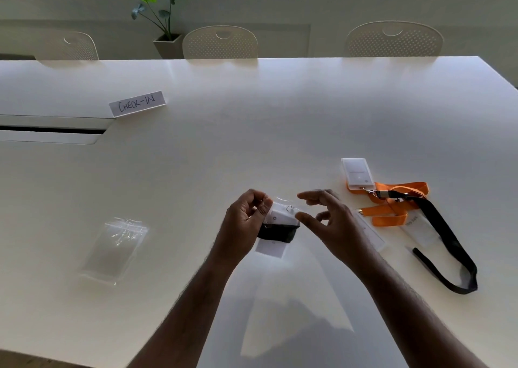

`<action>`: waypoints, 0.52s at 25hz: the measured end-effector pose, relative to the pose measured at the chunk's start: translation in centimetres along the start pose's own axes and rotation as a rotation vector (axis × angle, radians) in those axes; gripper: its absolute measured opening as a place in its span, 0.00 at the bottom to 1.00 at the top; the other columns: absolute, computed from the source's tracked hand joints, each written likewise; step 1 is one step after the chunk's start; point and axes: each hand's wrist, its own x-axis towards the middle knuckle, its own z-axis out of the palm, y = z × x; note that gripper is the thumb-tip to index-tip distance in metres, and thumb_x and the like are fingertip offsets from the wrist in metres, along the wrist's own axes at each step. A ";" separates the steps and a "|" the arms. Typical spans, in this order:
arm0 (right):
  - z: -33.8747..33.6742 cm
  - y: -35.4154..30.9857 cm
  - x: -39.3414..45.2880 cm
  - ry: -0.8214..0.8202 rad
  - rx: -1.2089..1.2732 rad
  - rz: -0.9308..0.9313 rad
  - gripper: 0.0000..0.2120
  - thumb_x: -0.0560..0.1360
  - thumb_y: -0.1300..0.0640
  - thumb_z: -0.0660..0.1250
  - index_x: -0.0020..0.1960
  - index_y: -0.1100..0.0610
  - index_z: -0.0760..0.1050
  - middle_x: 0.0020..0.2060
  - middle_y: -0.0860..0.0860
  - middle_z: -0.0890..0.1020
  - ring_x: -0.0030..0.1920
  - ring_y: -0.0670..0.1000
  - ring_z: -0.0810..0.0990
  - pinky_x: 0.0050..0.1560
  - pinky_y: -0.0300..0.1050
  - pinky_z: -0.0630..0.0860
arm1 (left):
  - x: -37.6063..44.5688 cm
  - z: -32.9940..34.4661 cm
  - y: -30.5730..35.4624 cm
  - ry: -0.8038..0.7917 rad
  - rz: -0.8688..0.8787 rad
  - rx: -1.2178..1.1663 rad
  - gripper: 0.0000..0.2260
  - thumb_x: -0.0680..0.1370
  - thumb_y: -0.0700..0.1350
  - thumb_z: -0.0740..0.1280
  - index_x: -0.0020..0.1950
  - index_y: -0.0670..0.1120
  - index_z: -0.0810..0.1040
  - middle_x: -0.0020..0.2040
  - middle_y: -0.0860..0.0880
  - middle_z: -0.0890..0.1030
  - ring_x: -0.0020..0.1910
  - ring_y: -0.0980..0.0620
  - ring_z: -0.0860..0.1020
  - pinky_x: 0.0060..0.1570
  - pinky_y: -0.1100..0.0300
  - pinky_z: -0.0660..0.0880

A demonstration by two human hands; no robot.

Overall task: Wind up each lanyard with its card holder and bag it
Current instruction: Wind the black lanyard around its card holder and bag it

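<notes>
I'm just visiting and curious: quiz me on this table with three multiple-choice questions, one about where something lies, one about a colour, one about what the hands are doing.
1. Where does the pile of spare clear bags lie?
A. To the left of the hands
B. Under the orange lanyard
C. On a chair

2. What colours are the two loose lanyards at the right?
A. Blue and green
B. Orange and black
C. Red and white

3. What is the left hand doing?
A. Resting flat on the table
B. Pinching a bagged card holder
C. Lifting the sign

Answers:
1. A, the bags sit on the table left of both hands.
2. B, an orange lanyard lies crossed by a black lanyard.
3. B, its fingers pinch the bagged card holder, wound in black strap, while the right hand hovers by the top with fingers loose.
</notes>
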 end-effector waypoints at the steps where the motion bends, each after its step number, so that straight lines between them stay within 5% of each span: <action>1: 0.2 0.5 0.1 -0.028 0.009 0.041 0.15 0.80 0.54 0.75 0.66 0.50 0.80 0.59 0.45 0.83 0.61 0.39 0.81 0.50 0.35 0.80 | 0.1 0.0 -0.1 0.005 0.004 0.004 0.06 0.85 0.51 0.66 0.49 0.53 0.79 0.44 0.49 0.83 0.44 0.47 0.81 0.45 0.54 0.80; 6: 1.1 2.2 0.1 -0.075 0.439 0.260 0.14 0.77 0.49 0.73 0.58 0.57 0.83 0.47 0.52 0.90 0.48 0.46 0.89 0.45 0.40 0.83 | 0.3 0.0 -0.6 0.043 -0.003 0.024 0.06 0.84 0.54 0.66 0.49 0.55 0.79 0.44 0.54 0.83 0.42 0.58 0.79 0.44 0.61 0.79; 13: 0.9 2.9 0.1 -0.091 0.652 0.336 0.11 0.75 0.52 0.76 0.51 0.59 0.86 0.46 0.60 0.90 0.47 0.55 0.90 0.46 0.44 0.86 | 0.5 0.1 -1.1 0.099 -0.085 -0.121 0.05 0.82 0.52 0.70 0.49 0.53 0.83 0.43 0.56 0.86 0.42 0.61 0.82 0.44 0.64 0.80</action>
